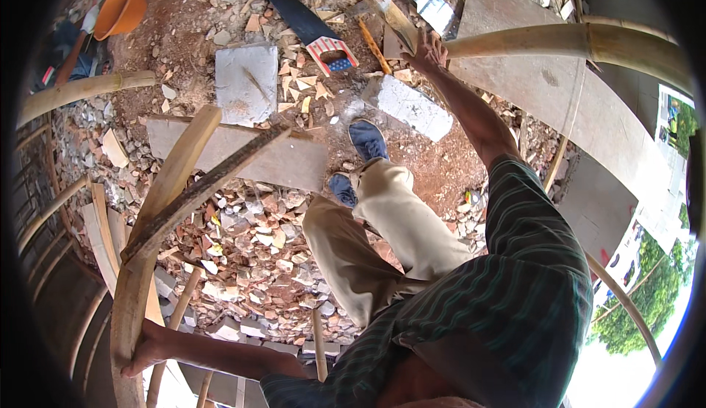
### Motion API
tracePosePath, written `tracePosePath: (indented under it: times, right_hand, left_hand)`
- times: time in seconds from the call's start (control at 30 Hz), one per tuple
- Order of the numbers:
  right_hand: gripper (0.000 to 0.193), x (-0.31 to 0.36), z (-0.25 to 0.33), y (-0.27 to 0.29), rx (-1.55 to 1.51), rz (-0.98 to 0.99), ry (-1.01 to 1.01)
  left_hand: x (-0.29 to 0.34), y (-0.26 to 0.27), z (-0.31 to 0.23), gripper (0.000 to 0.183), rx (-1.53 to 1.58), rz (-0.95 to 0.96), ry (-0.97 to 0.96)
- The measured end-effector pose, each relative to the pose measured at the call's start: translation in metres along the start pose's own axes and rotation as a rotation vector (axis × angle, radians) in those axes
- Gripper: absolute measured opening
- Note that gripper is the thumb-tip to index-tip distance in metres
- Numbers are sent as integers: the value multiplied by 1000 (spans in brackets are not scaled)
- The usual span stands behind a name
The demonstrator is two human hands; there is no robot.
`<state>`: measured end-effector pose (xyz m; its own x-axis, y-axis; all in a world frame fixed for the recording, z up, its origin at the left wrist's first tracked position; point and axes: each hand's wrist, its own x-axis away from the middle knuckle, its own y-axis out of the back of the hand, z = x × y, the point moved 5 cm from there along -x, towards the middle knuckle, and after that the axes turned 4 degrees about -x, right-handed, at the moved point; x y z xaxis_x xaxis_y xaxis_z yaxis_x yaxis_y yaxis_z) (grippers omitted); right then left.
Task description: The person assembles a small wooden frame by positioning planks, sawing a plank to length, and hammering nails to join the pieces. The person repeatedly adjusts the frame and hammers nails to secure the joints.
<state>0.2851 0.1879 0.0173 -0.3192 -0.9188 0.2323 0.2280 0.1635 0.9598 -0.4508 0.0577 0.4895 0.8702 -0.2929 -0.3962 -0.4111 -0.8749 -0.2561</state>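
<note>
My left hand (149, 348) is closed around the lower part of a long wooden plank (165, 194), which slants up and away from me. A darker, rough wooden stick (213, 187) crosses over the plank. Stretched far forward, my right hand (425, 53) has its fingers spread. It lies where a short wooden strip (393, 16) meets the end of a thick bamboo pole (526, 41); its exact contact is hard to make out. Left of that hand lie a handsaw (298, 18) with a striped handle and a thin orange-brown stick (373, 46).
Broken tile and brick rubble (250, 239) covers the ground. A grey square slab (246, 84), a pale block (412, 106) and a flat board (243, 154) lie around my feet. An orange bucket (120, 11) is far left. A large sheet (515, 62) lies under the bamboo.
</note>
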Motion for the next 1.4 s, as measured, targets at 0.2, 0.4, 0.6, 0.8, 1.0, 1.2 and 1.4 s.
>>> tracePosePath:
  times: [0.2, 0.4, 0.6, 0.8, 1.0, 1.2, 1.4]
  right_hand:
    - [125, 154, 3, -14, -126, 371, 59]
    - [133, 210, -18, -4, -20, 375, -51]
    - [136, 161, -2, -33, 20, 524, -44]
    - [127, 184, 28, 9, -408, 272, 10]
    - [85, 237, 76, 94, -1266, 993, -139]
    - [52, 216, 33, 163, -1046, 681, 75]
    - [70, 194, -60, 201, -759, 348, 26]
  left_hand:
    - [35, -25, -38, 83, -61, 152, 53]
    - [60, -35, -52, 93, -12, 169, 52]
    - [85, -18, -69, 94, -82, 229, 41]
    - [117, -15, -132, 79, 231, 250, 222]
    - [156, -21, -200, 70, 223, 207, 298]
    - [205, 22, -194, 83, 399, 221, 383]
    - [322, 140, -43, 93, 170, -345, 792]
